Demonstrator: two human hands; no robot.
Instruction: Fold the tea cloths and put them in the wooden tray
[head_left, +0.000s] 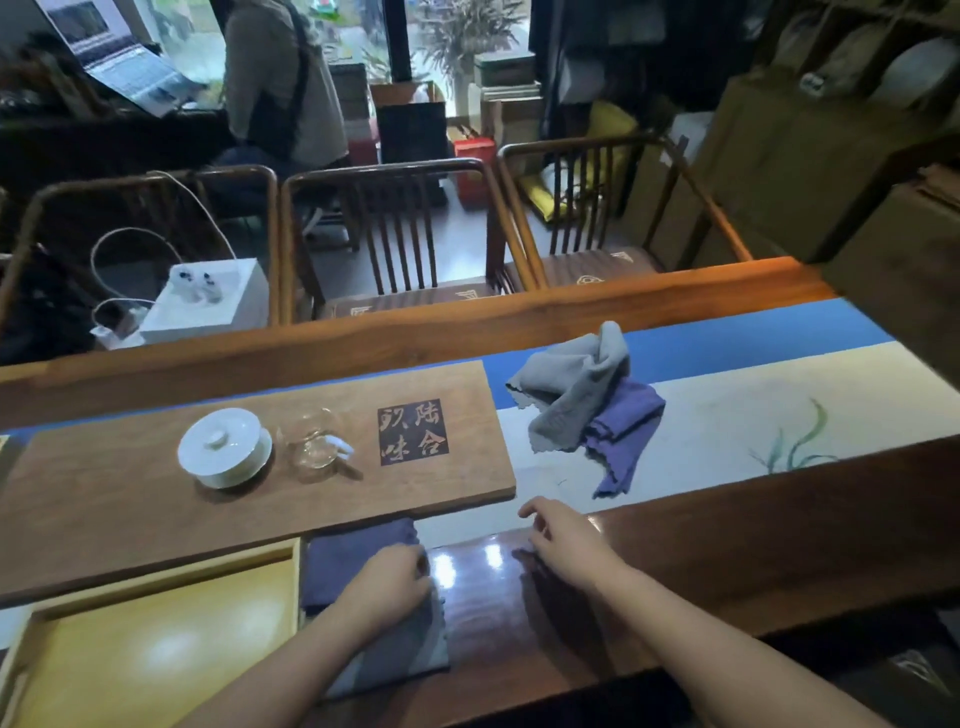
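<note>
A folded purple tea cloth (353, 558) lies on the table's near edge, just right of the light wooden tray (156, 654). My left hand (387, 584) rests on top of it, fingers bent down onto the cloth. My right hand (563, 540) hovers to the right above the dark wood, fingers loosely curled, holding nothing. Further back on the blue and white runner, a crumpled grey cloth (571, 387) lies partly over a crumpled purple cloth (626, 428).
A wooden tea board (130, 499) carries a white lidded cup (223, 447) and a glass pitcher (314, 439). Wooden chairs (395, 234) stand behind the table. A white box (208, 301) with cables sits on the left chair. A person sits at the back.
</note>
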